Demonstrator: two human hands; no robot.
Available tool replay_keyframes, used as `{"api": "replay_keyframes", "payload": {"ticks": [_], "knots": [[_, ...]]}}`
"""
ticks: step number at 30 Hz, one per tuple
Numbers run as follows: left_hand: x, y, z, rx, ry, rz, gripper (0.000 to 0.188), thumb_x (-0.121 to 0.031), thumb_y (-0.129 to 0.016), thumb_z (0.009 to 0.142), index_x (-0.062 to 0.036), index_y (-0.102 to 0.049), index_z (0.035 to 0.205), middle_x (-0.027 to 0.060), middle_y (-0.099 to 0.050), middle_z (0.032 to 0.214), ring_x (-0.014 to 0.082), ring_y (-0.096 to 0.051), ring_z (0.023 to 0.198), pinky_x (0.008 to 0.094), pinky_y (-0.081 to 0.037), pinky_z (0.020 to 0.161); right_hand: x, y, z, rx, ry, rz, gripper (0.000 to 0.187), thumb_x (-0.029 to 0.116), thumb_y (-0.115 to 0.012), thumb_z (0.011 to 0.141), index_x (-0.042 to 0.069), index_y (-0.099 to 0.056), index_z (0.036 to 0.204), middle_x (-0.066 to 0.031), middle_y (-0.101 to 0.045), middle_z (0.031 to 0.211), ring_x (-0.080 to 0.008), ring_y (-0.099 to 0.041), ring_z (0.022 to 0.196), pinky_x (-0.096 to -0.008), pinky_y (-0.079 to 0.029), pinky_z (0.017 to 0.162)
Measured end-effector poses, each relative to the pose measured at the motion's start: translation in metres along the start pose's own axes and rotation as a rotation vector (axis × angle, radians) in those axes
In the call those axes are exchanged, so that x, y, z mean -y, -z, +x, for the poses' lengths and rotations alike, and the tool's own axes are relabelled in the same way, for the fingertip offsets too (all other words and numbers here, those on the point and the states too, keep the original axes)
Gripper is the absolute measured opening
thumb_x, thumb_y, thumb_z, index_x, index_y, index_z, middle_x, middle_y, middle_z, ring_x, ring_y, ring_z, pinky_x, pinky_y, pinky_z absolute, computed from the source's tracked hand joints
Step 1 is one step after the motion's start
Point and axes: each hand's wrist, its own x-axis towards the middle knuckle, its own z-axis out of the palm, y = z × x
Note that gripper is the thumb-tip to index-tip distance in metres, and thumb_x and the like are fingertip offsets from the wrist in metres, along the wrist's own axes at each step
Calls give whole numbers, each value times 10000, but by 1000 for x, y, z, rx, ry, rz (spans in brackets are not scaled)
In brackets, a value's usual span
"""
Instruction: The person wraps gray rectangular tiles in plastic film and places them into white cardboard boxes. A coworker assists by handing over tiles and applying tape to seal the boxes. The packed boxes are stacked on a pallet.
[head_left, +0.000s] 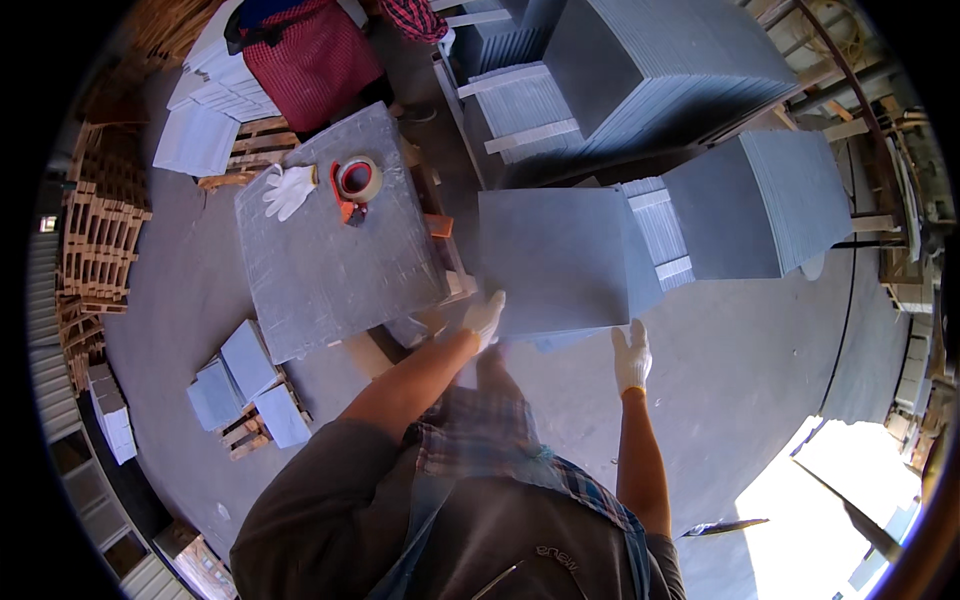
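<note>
A flat, dark grey square slab (553,258) lies in front of me on top of other slabs, whose edges show beneath it. My left hand (485,318), in a white glove, is at its near left corner with the fingers stretched along the edge. By the near right corner is my right hand (632,357), also gloved in white, its fingers pointing forward and apart. Both hands look open, at or very close to the slab's edges; whether they press on it is hard to see.
Left of the slab, a plastic-wrapped stack (340,240) bears a white glove (290,191) and an orange tape dispenser (354,190). Tall slab stacks (690,60) stand ahead. More slabs (248,358) sit on a small pallet at left. Another person (312,65) stands beyond the wrapped stack.
</note>
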Motion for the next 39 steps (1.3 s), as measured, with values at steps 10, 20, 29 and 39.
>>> {"api": "replay_keyframes", "payload": {"ticks": [10,20,29,39], "knots": [[-90,33,-97,-55,-232,-186,588,-536,-667,933,35,-687,1073,56,-562,738,168,-529,572,353,-440,480,48,-9,131,245,-16,-15,706,590,-511,972,-91,-697,999,-279,-688,915,-401,-654,871,-465,-491,812],[-58,142,-198,47,-309,183,560,-444,-595,959,56,-626,1209,277,-667,1112,377,-637,1086,441,-464,939,99,-35,-16,10,61,30,601,465,-504,1026,-100,-695,955,-272,-702,844,-361,-653,703,-460,-527,698],[105,298,-230,-191,-309,101,605,-580,-549,952,-40,-705,1175,244,-705,1102,378,-661,1084,431,-487,932,200,-135,-172,146,43,31,457,333,-502,1033,-89,-678,1037,-246,-712,922,-333,-670,790,-429,-537,752],[226,393,-232,-514,-18,-212,678,-630,-500,961,6,-723,1045,209,-730,911,354,-705,902,430,-507,833,281,-263,-231,463,234,34,487,435,-507,1019,-17,-682,1067,-234,-708,933,-389,-682,849,-483,-514,780]]}}
